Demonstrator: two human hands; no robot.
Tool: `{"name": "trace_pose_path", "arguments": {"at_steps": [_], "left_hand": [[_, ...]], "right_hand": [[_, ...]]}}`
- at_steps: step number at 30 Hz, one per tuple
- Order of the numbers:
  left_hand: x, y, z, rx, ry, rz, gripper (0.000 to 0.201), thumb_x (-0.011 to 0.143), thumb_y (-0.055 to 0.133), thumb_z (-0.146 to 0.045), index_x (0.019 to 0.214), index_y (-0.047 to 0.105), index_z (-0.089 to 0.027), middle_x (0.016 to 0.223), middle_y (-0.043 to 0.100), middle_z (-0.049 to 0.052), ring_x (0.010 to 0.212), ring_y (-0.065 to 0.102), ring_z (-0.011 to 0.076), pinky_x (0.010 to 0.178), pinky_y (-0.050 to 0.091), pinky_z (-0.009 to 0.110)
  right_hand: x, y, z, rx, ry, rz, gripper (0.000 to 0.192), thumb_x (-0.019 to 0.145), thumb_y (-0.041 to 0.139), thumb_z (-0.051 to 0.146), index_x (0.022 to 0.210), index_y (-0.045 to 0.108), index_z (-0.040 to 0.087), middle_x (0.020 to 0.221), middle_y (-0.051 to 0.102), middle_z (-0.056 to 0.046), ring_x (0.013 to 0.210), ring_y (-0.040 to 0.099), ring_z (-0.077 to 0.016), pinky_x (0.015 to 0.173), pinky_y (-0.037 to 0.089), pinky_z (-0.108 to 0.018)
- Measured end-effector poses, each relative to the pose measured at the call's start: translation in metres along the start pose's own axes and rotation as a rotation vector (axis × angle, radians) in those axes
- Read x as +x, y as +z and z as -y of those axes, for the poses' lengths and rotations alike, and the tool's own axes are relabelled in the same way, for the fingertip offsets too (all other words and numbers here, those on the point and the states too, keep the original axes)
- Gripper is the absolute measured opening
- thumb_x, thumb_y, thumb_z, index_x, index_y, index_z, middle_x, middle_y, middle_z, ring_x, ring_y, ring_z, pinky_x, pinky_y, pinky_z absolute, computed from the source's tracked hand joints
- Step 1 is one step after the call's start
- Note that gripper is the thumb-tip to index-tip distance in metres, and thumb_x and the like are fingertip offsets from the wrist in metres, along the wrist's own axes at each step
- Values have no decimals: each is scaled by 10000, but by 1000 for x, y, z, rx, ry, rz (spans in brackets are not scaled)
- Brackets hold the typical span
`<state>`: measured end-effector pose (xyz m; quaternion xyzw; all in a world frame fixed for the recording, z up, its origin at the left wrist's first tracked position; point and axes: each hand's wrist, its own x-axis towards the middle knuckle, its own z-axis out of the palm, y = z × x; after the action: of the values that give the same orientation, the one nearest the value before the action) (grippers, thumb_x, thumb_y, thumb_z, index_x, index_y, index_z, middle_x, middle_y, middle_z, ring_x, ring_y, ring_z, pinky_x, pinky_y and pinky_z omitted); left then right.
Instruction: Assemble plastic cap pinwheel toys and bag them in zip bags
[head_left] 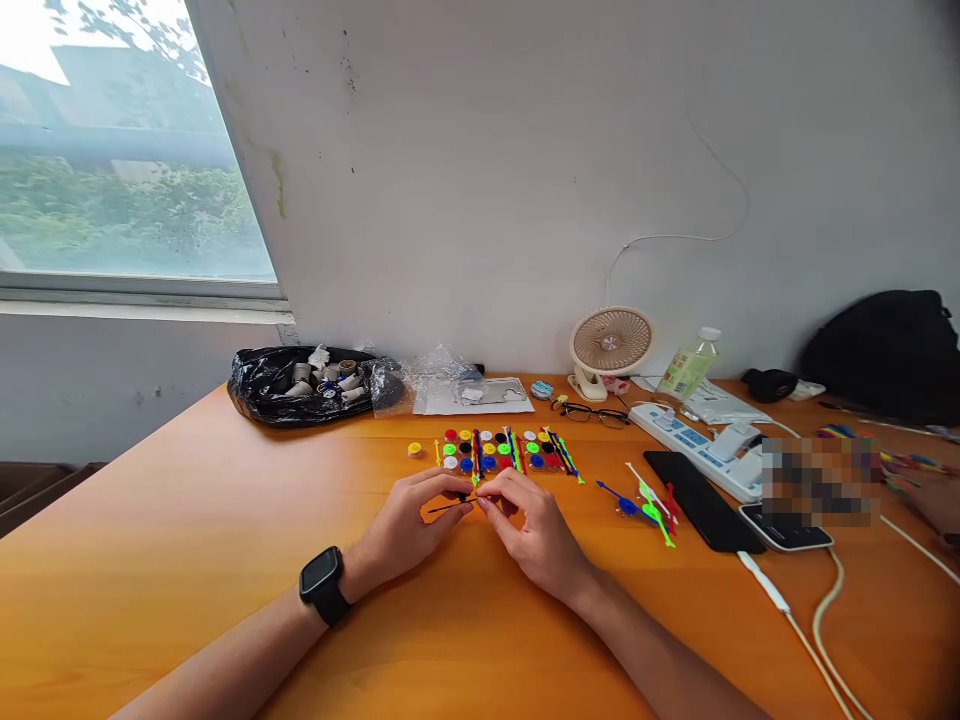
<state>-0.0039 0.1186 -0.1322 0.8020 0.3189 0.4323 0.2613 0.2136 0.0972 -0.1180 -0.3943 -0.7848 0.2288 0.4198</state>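
- Head view shows both of my hands meeting at the middle of the frame, low on the orange table (187,560).
- Between them I hold a thin black stick (450,507) with a small black piece on it; it lies nearly level, just in front of the rows of parts.
- My left hand (416,525), the one with the black watch (324,585) on its wrist, pinches the stick from the left, fingers curled narrow around it.
- My right hand (536,535) comes in from the right, its fingertips closed on the stick's right end, palm turned down.
- Just above my hands, rows of coloured round caps (487,450) and coloured sticks (517,450) lie neatly laid out; I judge these are sorted but still loose.
- To the right of centre, a small cluster of joined sticks (645,500) in blue, green, white and red lies apart, so I judge a few pieces are done and most remain.
- Further right lie a black phone (701,510) and a white power strip (697,445).
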Motion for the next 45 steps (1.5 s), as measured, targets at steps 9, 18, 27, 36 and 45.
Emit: {"name": "trace_pose_path", "arguments": {"at_steps": [9, 18, 27, 36, 45], "left_hand": [[1, -3, -7, 8, -11, 7, 165, 996, 676, -323, 1104, 738, -215, 996, 764, 71, 874, 691, 198, 820, 573, 329], [6, -6, -11, -470, -191, 159, 296, 976, 716, -386, 1194, 707, -186, 1161, 727, 110, 1052, 678, 227, 953, 562, 372], [6, -4, 5, -585, -311, 5, 332, 890, 820, -425, 1050, 714, -154, 1037, 735, 83, 953, 695, 199, 899, 587, 343], [9, -9, 4, -714, -409, -41, 377, 833, 880, -402, 1061, 721, -147, 985, 752, 68, 884, 696, 164, 823, 584, 296], [9, -9, 3, -719, -414, -52, 375, 835, 882, -390, 1066, 724, -142, 961, 751, 61, 872, 687, 152, 822, 574, 279]], "right_hand": [[1, -1, 2, 34, -12, -9, 152, 1049, 550, 250, 993, 690, 233, 953, 659, -58, 833, 620, -198, 742, 512, -313], [5, -3, -2, 109, 27, -34, 183, 1054, 526, 265, 995, 695, 229, 1012, 660, -67, 963, 630, -218, 878, 531, -350], [2, -3, -4, -1, 8, -92, 370, 1063, 513, 306, 1431, 549, 320, 1232, 574, -87, 948, 603, -212, 977, 532, -413], [-7, -11, -2, 14, -21, -40, 412, 1098, 376, 407, 1487, 436, 282, 1173, 599, -74, 894, 588, -205, 879, 503, -380], [-2, -13, -8, 123, 138, 63, 566, 1125, 242, 452, 645, 431, 218, 661, 506, -4, 643, 484, -164, 663, 365, -324]]}}
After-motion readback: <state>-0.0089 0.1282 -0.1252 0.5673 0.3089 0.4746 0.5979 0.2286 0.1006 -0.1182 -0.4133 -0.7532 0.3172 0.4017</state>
